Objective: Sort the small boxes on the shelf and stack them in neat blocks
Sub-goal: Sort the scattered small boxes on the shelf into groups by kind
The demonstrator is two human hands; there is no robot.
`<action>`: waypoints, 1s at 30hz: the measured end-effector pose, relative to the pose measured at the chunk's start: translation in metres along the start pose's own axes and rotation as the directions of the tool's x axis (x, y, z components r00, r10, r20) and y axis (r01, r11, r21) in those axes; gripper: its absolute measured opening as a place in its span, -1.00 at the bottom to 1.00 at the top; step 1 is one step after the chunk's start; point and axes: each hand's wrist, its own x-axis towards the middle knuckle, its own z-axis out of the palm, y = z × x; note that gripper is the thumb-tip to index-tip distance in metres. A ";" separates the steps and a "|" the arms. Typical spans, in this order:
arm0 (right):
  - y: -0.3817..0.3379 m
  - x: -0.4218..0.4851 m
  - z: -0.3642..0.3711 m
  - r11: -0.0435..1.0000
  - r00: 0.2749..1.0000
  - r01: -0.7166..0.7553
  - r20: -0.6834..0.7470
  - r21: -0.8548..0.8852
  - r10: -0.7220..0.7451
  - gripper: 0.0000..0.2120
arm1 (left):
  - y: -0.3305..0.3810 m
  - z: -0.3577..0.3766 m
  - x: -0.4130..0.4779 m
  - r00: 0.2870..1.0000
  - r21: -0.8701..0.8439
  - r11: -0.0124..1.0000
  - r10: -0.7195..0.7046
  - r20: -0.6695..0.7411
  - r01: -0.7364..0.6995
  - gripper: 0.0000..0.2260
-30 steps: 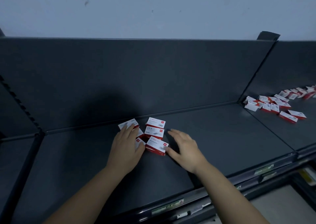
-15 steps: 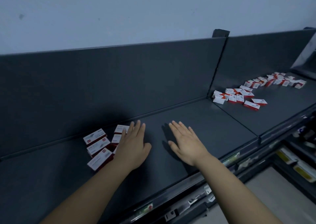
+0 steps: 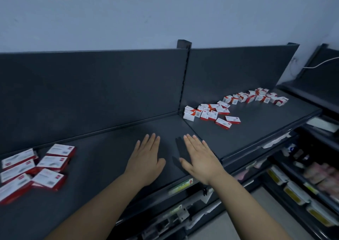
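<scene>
The person's left hand [image 3: 146,160] and right hand [image 3: 200,160] are stretched out palm down over the dark grey metal shelf [image 3: 102,166], side by side with a narrow gap between the thumbs. On both hands the fingers are straight and close together, and neither holds anything. Whether the palms press on the shelf or hover just above it cannot be told. A dark shadow lies just left of the right hand.

The boxes sit in two groups, both well apart from the hands. At the left edge of the view lies a cluster of flat red-and-white cardboard boxes [image 3: 36,168] — about seven, lying face up in two rough columns, touching or nearly touching, some a little askew. To the right, past the seam where the next shelf section begins, a loose scatter of small red-and-white boxes [image 3: 223,111] trails from the corner by the dark upright post [image 3: 183,44] toward the far end. Some lie flat and some stand on an edge, turned every way, with a few resting against each other.

Behind the shelf stands a dark grey back panel [image 3: 91,93], and above it a pale blue-grey wall [image 3: 165,10]. A thin white cable [image 3: 322,62] runs in at the upper right. A label strip [image 3: 180,185] is fixed to the shelf's front edge below the right hand. Lower shelves [image 3: 302,184] at the bottom right carry packaged goods — too blurred to identify.
</scene>
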 end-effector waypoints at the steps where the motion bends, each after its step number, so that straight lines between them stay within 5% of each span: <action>1: 0.015 -0.004 -0.002 1.000 1.000 0.001 0.001 -0.003 -0.001 -0.29 | 0.014 0.005 0.005 1.000 -0.009 1.000 0.000 0.002 0.000 -0.38; 14: 0.154 -0.044 -0.020 0.988 0.991 -0.128 -0.017 0.087 0.130 -0.35 | 0.135 0.038 0.075 0.996 -0.053 0.996 0.078 0.038 -0.076 -0.41; 30: 0.278 0.013 -0.045 0.966 0.968 -0.249 0.020 0.067 0.249 -0.37 | 0.198 0.076 0.233 0.980 -0.129 0.979 0.172 0.095 -0.159 -0.40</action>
